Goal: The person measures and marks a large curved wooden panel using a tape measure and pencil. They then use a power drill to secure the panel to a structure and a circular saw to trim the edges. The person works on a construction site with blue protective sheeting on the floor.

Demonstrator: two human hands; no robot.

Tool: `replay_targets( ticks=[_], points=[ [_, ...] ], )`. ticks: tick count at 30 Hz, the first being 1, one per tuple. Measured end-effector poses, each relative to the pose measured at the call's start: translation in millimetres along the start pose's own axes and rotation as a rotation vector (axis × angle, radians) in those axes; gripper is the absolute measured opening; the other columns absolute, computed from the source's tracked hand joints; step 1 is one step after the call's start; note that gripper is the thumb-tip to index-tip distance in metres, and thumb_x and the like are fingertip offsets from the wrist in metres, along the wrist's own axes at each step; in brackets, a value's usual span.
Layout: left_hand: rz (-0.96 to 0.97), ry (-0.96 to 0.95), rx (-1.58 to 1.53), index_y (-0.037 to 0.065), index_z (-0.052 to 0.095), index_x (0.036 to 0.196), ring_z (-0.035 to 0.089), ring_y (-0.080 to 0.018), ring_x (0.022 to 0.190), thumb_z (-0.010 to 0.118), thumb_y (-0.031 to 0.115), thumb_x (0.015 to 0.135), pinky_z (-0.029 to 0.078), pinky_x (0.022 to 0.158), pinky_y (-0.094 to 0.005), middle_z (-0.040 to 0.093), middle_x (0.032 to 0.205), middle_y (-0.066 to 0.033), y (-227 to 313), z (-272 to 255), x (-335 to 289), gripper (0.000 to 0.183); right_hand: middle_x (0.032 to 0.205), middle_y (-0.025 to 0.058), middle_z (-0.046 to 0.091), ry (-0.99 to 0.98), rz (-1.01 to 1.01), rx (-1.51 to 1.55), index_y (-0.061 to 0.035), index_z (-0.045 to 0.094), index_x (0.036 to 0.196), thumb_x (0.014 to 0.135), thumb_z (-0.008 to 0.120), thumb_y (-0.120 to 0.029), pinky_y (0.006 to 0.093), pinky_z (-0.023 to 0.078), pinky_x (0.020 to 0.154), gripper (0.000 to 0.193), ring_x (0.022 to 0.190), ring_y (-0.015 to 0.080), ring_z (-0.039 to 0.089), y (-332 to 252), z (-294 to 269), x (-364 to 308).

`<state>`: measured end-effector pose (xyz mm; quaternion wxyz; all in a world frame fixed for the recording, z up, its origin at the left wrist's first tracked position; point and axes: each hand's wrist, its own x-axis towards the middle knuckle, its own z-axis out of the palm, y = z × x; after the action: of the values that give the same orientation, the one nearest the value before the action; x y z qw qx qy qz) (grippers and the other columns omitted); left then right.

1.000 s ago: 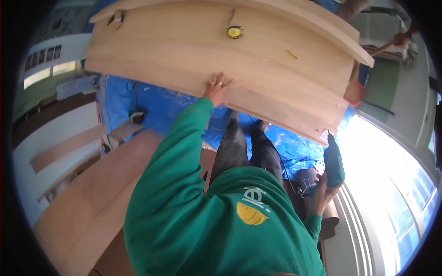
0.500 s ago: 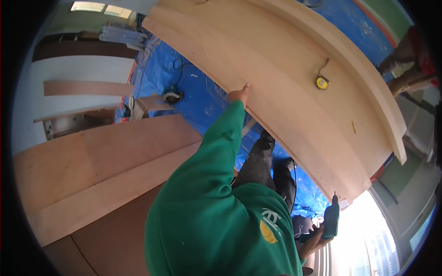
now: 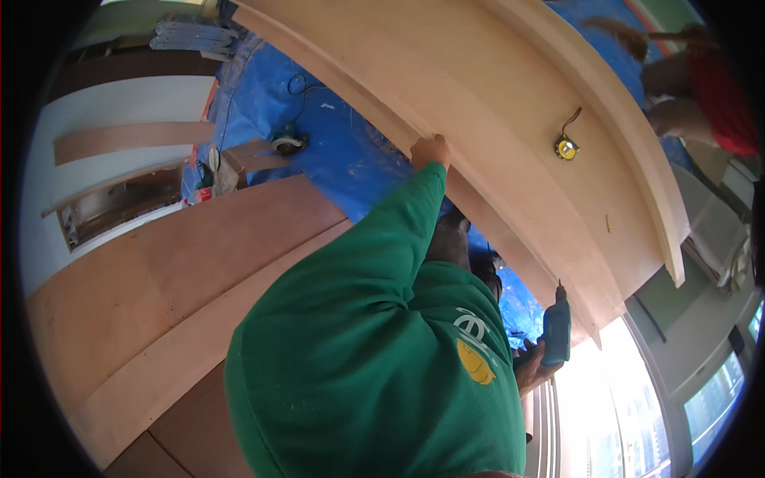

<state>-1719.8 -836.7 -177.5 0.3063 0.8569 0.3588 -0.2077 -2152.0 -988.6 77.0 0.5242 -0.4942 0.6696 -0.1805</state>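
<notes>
A long pale wooden strip (image 3: 510, 231) stands raised along the near edge of a big plywood panel (image 3: 478, 95). The fingers of my left hand (image 3: 431, 150) are closed over the strip's top edge, about midway along it. In my right hand (image 3: 532, 368), at the panel's near right end, is a teal power drill (image 3: 557, 331). The drill's bit points away from me, close to the strip's face; whether it touches, I cannot tell. A yellow tape measure (image 3: 566, 147) and a short yellow pencil-like stick (image 3: 609, 224) lie on the panel.
Blue sheeting (image 3: 343, 151) covers the floor, with a circular saw (image 3: 288, 140) and a cord on it. Another wooden panel (image 3: 183, 271) lies at left. At far right, a person in red (image 3: 721, 95) stands beyond the panel, beside a blurred brown object. A bright window (image 3: 621, 390) is at lower right.
The near-edge strip has come up from lying flat, and my left hand now closes over it. The drill has moved up toward the strip. The person in red has shifted.
</notes>
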Motion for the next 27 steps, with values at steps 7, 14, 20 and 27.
replay_targets(
  ticks=[7,14,20,27],
  points=[
    [-0.240,-0.041,-0.317,-0.008,0.067,0.124,0.075,-0.0443,0.108,0.073,0.020,0.094,0.063,0.091,-0.0478,0.073,0.125,-0.0275,-3,20,34,0.042,0.116,0.0160,0.065,-0.067,-0.017,-0.083,-0.0029,0.043,0.147,0.101,0.074,-0.022,0.0351,0.057,0.065,0.058,0.088,0.0252,0.071,2,-9,-3],
    [-0.238,-0.278,-1.239,-0.009,0.068,0.123,0.073,-0.0350,0.104,0.081,0.018,0.092,0.059,0.092,-0.0452,0.075,0.121,-0.0225,-72,1,42,0.043,0.119,0.0167,0.066,-0.189,-0.153,-0.036,-0.0041,0.042,0.150,0.097,0.081,-0.024,0.0408,0.061,0.070,0.068,0.090,0.0280,0.072,29,-35,-13],
    [-0.016,0.050,-1.231,-0.010,0.069,0.121,0.071,-0.0304,0.102,0.081,0.021,0.096,0.057,0.091,-0.0425,0.075,0.119,-0.0197,-116,-32,-9,0.042,0.122,0.0181,0.066,-0.331,-0.233,-0.125,-0.0030,0.042,0.147,0.102,0.075,-0.033,0.0396,0.058,0.070,0.064,0.092,0.0295,0.074,57,-78,-10],
    [-0.038,0.285,-1.054,-0.013,0.074,0.118,0.075,-0.0323,0.102,0.081,0.035,0.096,0.058,0.088,-0.0470,0.078,0.114,-0.0254,-172,-80,-70,0.053,0.125,0.0196,0.067,-0.408,-0.288,-0.119,-0.0043,0.037,0.155,0.099,0.076,-0.030,0.0383,0.058,0.062,0.073,0.084,0.0290,0.073,114,-124,1]
  ],
)
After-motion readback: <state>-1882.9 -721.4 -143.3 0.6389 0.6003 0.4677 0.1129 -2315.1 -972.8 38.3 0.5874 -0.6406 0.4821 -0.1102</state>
